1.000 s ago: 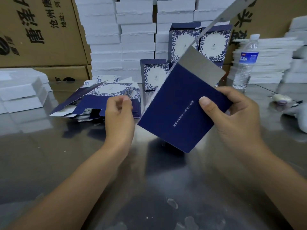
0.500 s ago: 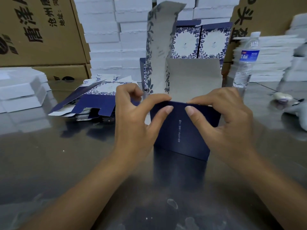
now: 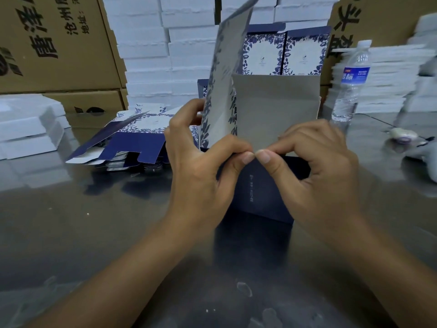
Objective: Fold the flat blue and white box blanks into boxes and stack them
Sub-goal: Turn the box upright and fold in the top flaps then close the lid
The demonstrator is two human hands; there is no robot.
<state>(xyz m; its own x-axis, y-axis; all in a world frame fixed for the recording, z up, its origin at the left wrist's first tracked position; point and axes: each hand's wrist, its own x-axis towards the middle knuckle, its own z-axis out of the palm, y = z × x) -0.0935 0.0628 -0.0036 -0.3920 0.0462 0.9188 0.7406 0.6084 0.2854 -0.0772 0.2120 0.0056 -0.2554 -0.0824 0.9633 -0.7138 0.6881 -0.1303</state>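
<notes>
Navy half-folded box (image 3: 257, 192) stands at the centre of the frame on the steel table (image 3: 71, 233), its grey inner panel upright and a floral flap rising above. The left hand (image 3: 201, 166) and right hand (image 3: 316, 166) both pinch its near top edge, thumbs almost touching. Flat blanks (image 3: 132, 138) lie left of centre.

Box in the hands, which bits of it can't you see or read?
Head view:
- Inside bottom of the box: hidden behind the left hand, right hand and its blue front panel.
- Tiny print on that panel: too small to read.
- Tall patterned flap: top cut off by the picture's upper edge.
</notes>
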